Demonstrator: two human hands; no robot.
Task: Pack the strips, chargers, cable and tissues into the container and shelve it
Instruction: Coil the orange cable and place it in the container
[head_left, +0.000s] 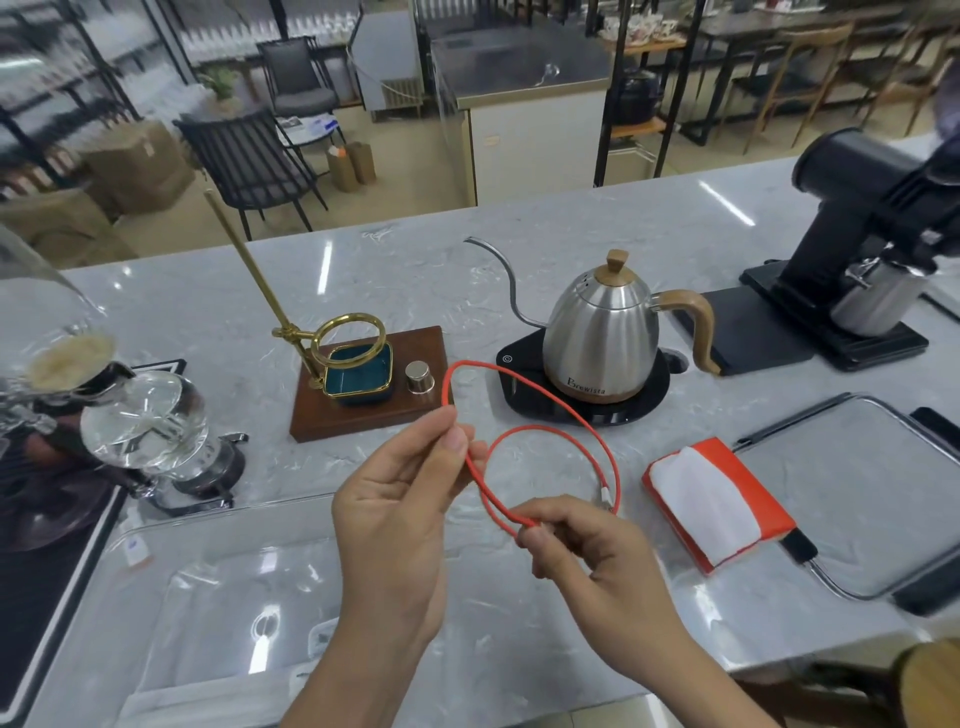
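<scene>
From my head camera, I have the red cable (524, 415) up off the marble counter (519, 249), so I judge I am at the cable step, coiling it before it goes into the clear container (156, 545) that sits just below my hands, nearest me. My left hand (400, 514) pinches the cable between thumb and forefinger where the strands cross; my right hand (587, 551) pinches it lower down, fingers curled round it. The cable makes two loops: one rises away from me toward the kettle (602, 332), the other bulges to my right, and its pale plug end (605, 496) hangs near my right hand, pointing down toward me. The coil's long axis runs from far left to near right. The tissue pack (717, 504) lies well to the right, beside the container's lid (857, 467), not yet packed. Next, I think, I must draw the loops tighter into one bundle and lower it into the container without it springing open.
</scene>
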